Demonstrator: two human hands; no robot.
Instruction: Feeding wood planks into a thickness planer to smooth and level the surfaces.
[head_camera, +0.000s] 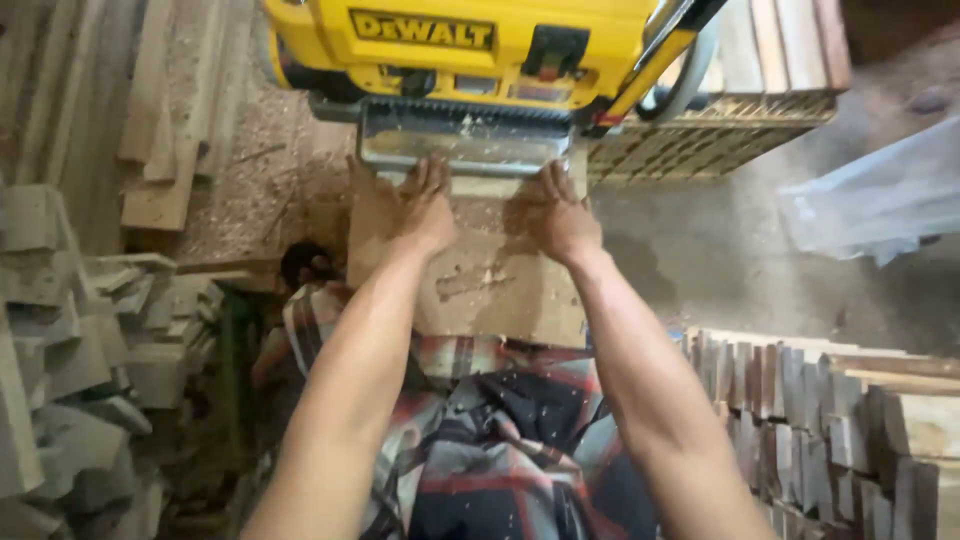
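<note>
A wide, pale wooden board (490, 285) lies flat in front of me, its far end at the metal infeed table (465, 135) of a yellow thickness planer (460, 45). My left hand (425, 205) presses flat on the board's far left part, fingers stretched toward the planer mouth. On the far right part rests my right hand (565, 215), palm down in the same way. Sawdust speckles the board and my checked shirt.
Stacks of cut wooden blocks (85, 350) fill the left side. More stacked blocks (840, 420) stand at the lower right. Long planks (165, 120) lie on sawdust at the upper left. A slatted crate (720, 130) sits behind the planer, clear plastic sheeting (880, 195) at right.
</note>
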